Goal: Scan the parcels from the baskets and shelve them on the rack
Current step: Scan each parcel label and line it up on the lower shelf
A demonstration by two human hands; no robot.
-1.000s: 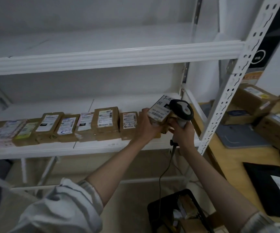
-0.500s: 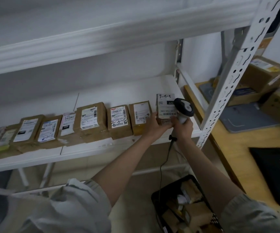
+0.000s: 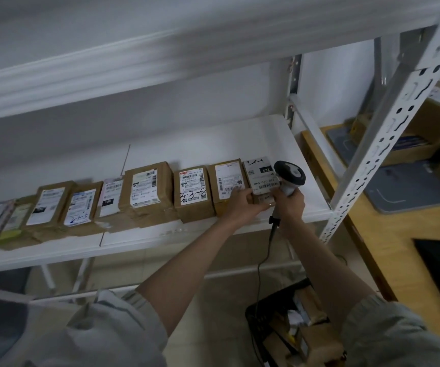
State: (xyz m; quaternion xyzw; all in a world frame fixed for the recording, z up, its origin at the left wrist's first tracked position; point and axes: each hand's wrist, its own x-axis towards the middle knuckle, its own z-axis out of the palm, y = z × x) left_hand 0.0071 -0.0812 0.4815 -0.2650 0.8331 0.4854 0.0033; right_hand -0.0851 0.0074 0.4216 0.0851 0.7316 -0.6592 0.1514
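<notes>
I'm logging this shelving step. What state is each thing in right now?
newest parcel: on the shelf at the row's right end, label up, both hands on it
left hand: grips the parcel
right hand: holds the scanner, touching the parcel
basket: on the floor, parcels inside

A row of labelled parcels (image 3: 145, 193) is lined along the white shelf (image 3: 213, 144), ending just left of the rack post (image 3: 388, 120).
</notes>
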